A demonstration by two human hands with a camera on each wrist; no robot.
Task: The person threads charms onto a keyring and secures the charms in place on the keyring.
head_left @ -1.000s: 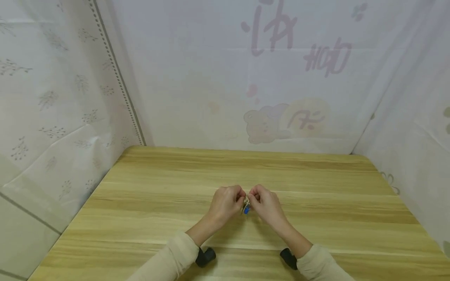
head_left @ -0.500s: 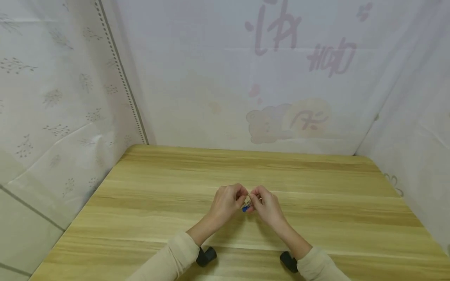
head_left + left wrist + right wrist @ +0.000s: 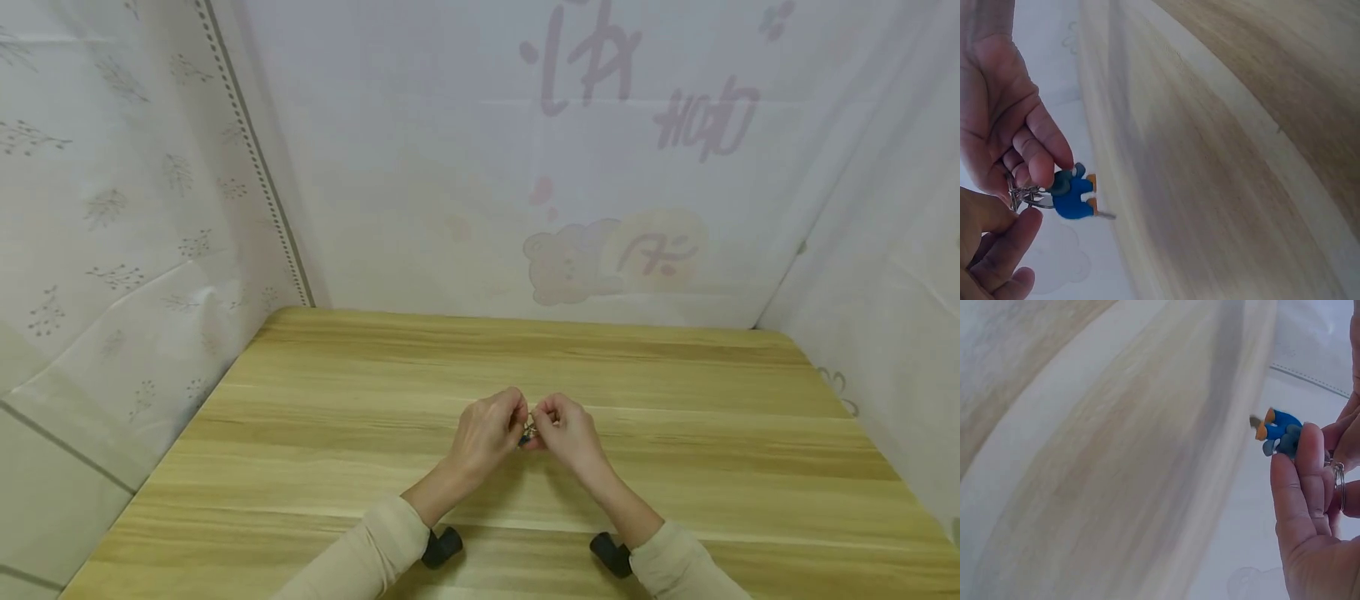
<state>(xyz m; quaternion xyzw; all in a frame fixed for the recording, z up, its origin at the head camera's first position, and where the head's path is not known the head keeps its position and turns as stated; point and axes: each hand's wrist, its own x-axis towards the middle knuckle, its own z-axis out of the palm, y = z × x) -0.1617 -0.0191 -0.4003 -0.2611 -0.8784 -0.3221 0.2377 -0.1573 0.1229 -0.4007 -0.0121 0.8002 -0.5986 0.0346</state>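
A keychain with a small blue elephant figure hangs between the two hands; orange feet and a grey-blue head show. Its metal split ring sits among the fingertips. With thumb and fingers, the left hand pinches the ring's metal parts from one side. Opposite it, the right hand pinches the ring too, and its lower fingers lie against the elephant. Beside the feet a thin greyish tip sticks out; what it belongs to is unclear. In the head view the fingers mostly hide the keychain.
Both hands are above a wood-grain table. Pale printed curtains stand behind it and at both sides. Black devices sit under the wrists, near the beige sleeves.
The blue figure, which hung in plain sight below the fingertips, has swung up and is now mostly tucked behind them. Both hands stay nearly in place, with the left raised slightly.
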